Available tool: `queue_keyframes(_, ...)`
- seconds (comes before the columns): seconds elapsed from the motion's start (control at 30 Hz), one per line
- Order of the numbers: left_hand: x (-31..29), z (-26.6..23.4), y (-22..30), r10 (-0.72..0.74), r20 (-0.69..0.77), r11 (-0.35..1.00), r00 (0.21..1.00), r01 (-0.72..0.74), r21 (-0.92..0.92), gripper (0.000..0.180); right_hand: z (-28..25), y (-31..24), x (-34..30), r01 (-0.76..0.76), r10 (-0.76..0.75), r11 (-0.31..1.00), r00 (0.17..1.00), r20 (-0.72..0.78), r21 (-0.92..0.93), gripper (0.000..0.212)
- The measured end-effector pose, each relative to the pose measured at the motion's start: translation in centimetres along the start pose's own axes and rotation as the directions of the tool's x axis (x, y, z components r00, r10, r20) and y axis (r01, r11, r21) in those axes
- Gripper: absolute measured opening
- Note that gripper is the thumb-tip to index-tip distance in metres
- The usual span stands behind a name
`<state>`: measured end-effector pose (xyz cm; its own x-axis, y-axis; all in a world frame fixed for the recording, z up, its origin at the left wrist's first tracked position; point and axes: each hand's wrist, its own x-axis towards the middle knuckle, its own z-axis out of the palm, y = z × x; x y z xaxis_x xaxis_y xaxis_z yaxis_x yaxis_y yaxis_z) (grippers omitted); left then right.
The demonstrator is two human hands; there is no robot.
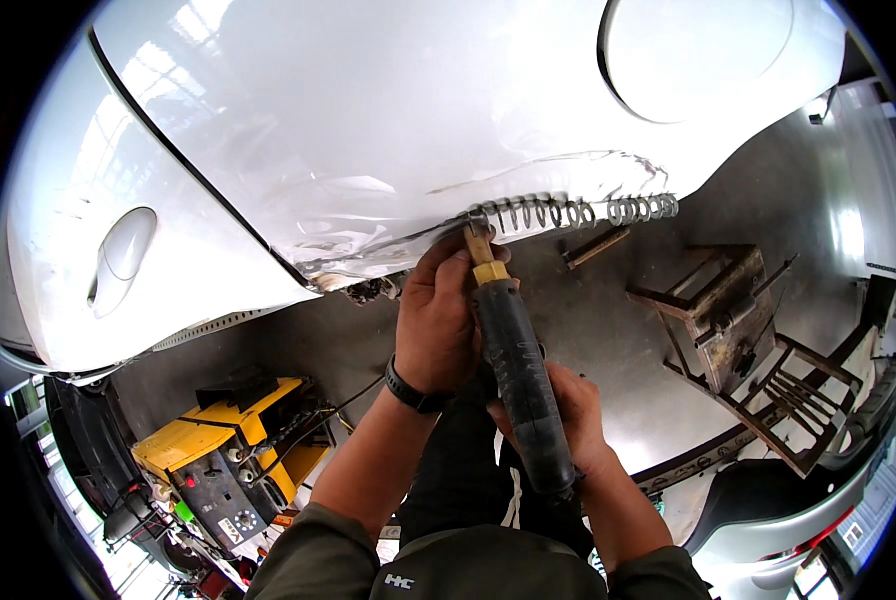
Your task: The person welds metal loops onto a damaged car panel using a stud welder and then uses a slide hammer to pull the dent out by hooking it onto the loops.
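A black welding gun (520, 365) with a brass nose points up at a white car panel (418, 110). My right hand (578, 412) is closed around its rear body. At the front, my left hand (436, 335) has its fingers bent in against the brass nose; whether a small piece sits between the fingertips is hidden. The gun's tip meets the left end of a row of metal pull rings (543, 212) standing along the panel's lower edge. The metal around them is creased and scratched, with torn paint further left.
A yellow machine (193, 440) with cables stands on the floor at lower left. A rusty metal stand (733, 340) is at right, near a bar-like tool (596, 248) lying on the floor. Part of another silver car (778, 530) shows at lower right. A door handle (126, 250) juts out at left.
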<state>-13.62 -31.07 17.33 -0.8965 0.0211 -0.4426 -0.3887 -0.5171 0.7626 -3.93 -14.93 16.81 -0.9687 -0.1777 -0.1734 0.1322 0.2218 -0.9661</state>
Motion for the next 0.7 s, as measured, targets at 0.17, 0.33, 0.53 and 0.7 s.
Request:
queue_keyframes(0.17, -0.1, 0.2, 0.1, -0.025, -0.036, 1.0, 0.999, 0.024, -0.019, 0.038, -0.4, 0.3, -0.2, -0.06, 0.06, 0.998, 0.997, 0.056, 0.011, 0.029)
queue_keyframes(0.33, -0.2, 0.3, 0.2, -0.047, -0.039, 0.998, 0.998, 0.046, -0.033, 0.038, -0.3, -0.3, -0.2, -0.068, 0.068, 0.998, 0.996, 0.056, -0.004, 0.027)
queue_keyframes(0.53, -0.3, 0.0, -0.3, -0.032, -0.016, 0.998, 0.999, 0.033, 0.055, 0.039, -0.6, -0.5, 0.0, -0.076, 0.077, 0.997, 0.995, 0.064, -0.017, 0.028)
queue_keyframes(0.7, -0.5, -1.2, -1.3, 0.041, 0.042, 0.983, 0.998, -0.048, 0.179, 0.034, -0.5, 0.2, -0.1, -0.102, 0.105, 0.994, 0.991, 0.08, -0.035, 0.028)
